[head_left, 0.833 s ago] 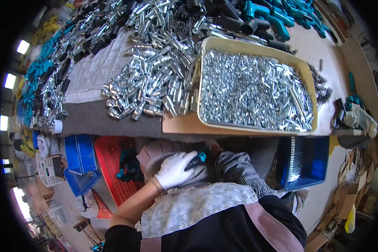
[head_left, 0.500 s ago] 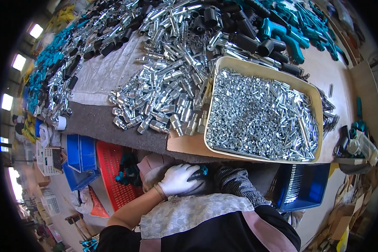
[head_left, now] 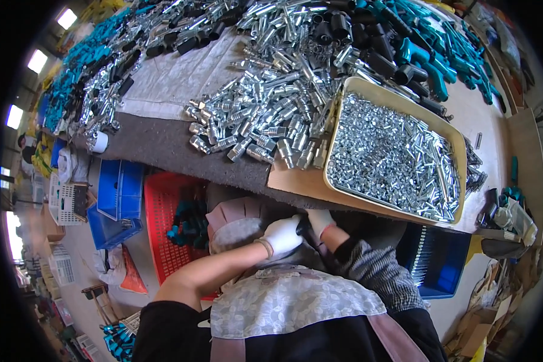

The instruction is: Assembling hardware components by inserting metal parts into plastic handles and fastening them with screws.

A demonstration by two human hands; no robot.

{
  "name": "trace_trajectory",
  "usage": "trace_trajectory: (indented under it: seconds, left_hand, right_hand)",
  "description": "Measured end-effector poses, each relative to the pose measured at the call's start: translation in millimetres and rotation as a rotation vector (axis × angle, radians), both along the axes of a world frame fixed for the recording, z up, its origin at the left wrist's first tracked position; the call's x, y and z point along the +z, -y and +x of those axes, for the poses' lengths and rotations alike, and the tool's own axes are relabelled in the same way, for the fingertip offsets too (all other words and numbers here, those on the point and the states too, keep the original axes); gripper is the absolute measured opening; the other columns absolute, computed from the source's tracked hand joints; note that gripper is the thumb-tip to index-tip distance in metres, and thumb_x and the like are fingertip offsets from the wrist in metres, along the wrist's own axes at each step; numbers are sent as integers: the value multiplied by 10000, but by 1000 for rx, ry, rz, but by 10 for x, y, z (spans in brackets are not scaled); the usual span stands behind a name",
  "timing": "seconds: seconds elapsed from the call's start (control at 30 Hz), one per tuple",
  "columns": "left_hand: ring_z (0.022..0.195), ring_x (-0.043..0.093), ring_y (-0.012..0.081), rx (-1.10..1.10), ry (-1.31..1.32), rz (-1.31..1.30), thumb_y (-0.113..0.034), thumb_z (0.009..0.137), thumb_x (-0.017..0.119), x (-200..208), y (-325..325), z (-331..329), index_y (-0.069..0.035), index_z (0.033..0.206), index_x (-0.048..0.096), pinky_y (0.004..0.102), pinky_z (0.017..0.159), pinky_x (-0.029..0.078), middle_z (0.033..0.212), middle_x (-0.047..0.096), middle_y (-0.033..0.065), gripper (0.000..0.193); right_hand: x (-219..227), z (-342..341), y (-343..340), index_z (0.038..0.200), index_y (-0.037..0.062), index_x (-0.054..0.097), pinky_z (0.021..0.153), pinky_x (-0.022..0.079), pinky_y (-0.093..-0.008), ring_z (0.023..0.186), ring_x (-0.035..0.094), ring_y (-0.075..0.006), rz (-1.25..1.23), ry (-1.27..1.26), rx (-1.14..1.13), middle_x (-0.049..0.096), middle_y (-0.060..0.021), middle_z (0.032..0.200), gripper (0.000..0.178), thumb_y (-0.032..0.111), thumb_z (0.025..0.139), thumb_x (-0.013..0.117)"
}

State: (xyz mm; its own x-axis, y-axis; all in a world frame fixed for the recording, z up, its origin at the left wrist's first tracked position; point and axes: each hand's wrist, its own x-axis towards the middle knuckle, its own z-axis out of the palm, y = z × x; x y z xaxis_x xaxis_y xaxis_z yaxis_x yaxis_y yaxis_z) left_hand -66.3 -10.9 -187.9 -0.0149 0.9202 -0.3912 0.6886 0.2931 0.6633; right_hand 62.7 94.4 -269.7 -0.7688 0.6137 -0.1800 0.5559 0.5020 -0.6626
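My left hand [head_left: 285,235], in a white glove, is over my lap just below the bench edge. Its fingers are curled in toward a dark shape between my two hands, and what it grips cannot be made out. Close by on the right is my right hand [head_left: 321,221], also in a white glove, with a checked sleeve [head_left: 377,268] on the forearm. The bench edge and shadow hide its fingers. Above them on the bench lie a pile of silver metal fittings [head_left: 265,114] and a cream tray [head_left: 398,211] full of small metal nuts and pins.
A red basket [head_left: 157,205] with teal and black parts stands left of my lap, beside stacked blue bins [head_left: 117,193]. Another blue bin [head_left: 446,265] with metal rods is at the right. Teal gun-shaped bodies [head_left: 425,60] and black sleeves [head_left: 377,45] cover the far bench.
My right hand has come into view beside the left. The left hand has turned and its teal piece no longer shows. The whole view has shifted, with the bench contents now further right.
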Motion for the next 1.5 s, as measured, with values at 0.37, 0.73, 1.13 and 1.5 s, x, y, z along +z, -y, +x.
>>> trace_trajectory:
  seconds: [0.37, 0.73, 1.13, 1.5]
  left_hand:
    - [866, 684, 428, 104, -10, -70, -205, 793, 609, 73, 66, 16, 26, 1073, 627, 506, 760, 540, 892, 695, 254, 363]
    - [830, 679, 430, -71, -3, 110, -211, 750, 638, 247, 132, -356, -43, 1170, 609, 506, 754, 548, 912, 692, 242, 454]
    - [925, 623, 159, 703, 55, 408, -83, 757, 751, 1962, 2210, -2212, 18, 1228, 593, 322, 870, 498, 1006, 665, 98, 507]
    - [1211, 533, 357, 436, -617, -90, -246, 845, 673, -1336, 2115, -1970, -126, 1394, 517, 508, 946, 482, 1345, 565, 134, 583]
  right_hand:
    - [-201, -179, 223, 1232, 132, 632, 1040, 402, -501, 1224, 524, -413, -10, 50, -244, 611, -194, 1262, 373, 339, 950, 505]
    - [306, -204, 203, 1247, -69, 616, 1036, 460, -358, 1187, 608, -248, -940, -606, -813, 634, -170, 1297, 388, 224, 1038, 468]
    - [25, 730, 151, 1348, 66, 569, 1087, 400, -478, 1227, 541, -335, -1185, -506, -835, 578, -174, 1342, 417, 305, 1011, 511]
    - [324, 311, 508, 1248, -1, 621, 797, 542, -315, 918, 690, -220, -880, -279, -646, 708, -151, 1076, 346, 236, 1009, 542]
